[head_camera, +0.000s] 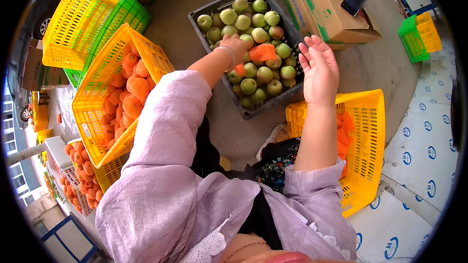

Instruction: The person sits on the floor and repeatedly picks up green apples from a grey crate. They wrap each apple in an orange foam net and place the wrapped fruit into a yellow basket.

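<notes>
A black plastic crate point(243, 111) on the floor holds many green apples point(264, 75), some with a reddish blush. My left hand point(236, 48), with a bangle at the wrist, reaches over the apples near the crate's middle. Its fingertips are against the fruit, and whether they grip an apple is hidden. An orange foam net sleeve point(262, 52) lies on the apples just right of that hand. Another bit of orange netting point(239, 69) shows below the wrist. At the crate's right edge my right hand point(320, 71) is raised, palm up, with nothing in it.
To the left, a tilted yellow crate point(91, 117) holds orange-netted fruit point(133, 91). A yellow crate point(365, 153) with orange foam sleeves point(343, 135) stands right. Cardboard boxes point(321, 7) carry a phone point(354, 0) behind. Stacked yellow point(80, 22) and green crates point(133, 12) stand far left.
</notes>
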{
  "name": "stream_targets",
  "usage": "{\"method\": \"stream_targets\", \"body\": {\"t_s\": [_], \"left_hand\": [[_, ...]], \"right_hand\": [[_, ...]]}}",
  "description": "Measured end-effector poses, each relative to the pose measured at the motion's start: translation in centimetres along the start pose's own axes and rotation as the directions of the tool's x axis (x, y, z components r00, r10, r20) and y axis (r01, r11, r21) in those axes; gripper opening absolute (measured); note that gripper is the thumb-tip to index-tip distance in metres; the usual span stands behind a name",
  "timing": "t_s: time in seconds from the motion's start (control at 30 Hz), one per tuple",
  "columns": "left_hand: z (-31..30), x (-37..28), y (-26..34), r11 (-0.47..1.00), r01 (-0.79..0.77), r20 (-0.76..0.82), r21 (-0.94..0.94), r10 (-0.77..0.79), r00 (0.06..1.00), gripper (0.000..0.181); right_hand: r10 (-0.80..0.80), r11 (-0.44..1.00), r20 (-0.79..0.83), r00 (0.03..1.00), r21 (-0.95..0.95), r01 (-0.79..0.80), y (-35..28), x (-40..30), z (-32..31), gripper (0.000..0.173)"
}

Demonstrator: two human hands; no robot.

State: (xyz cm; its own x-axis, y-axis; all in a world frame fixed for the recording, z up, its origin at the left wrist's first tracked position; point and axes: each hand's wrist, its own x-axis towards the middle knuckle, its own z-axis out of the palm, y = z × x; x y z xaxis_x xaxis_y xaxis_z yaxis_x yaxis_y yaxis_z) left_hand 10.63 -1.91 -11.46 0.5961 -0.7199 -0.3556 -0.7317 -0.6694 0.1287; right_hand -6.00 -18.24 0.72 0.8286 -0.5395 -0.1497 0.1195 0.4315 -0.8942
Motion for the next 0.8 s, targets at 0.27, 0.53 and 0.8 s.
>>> {"method": "stream_targets", "body": {"t_s": [0.27,0.53,0.8], "left_hand": [[-8.8,-8.6,7.5,0.241,-0.466,-0.472,-0.852,0.033,0.881,0.034],[-7.3,-13.7,9.5,-0.176,-0.5,-0.445,-0.848,-0.276,0.852,0.033],[-6.7,-11.3,7.5,-0.299,-0.493,-0.338,-0.817,-0.446,0.829,0.028]], "right_hand": [[0.048,0.995,0.085,0.995,-0.088,-0.04,1.0,0.3,0.1,0.031],[0.257,0.937,0.396,0.882,0.122,-0.328,2.6,-3.2,3.7,0.051],[0.288,0.928,0.4,0.87,0.108,-0.357,3.3,-2.9,3.4,0.037]]}}
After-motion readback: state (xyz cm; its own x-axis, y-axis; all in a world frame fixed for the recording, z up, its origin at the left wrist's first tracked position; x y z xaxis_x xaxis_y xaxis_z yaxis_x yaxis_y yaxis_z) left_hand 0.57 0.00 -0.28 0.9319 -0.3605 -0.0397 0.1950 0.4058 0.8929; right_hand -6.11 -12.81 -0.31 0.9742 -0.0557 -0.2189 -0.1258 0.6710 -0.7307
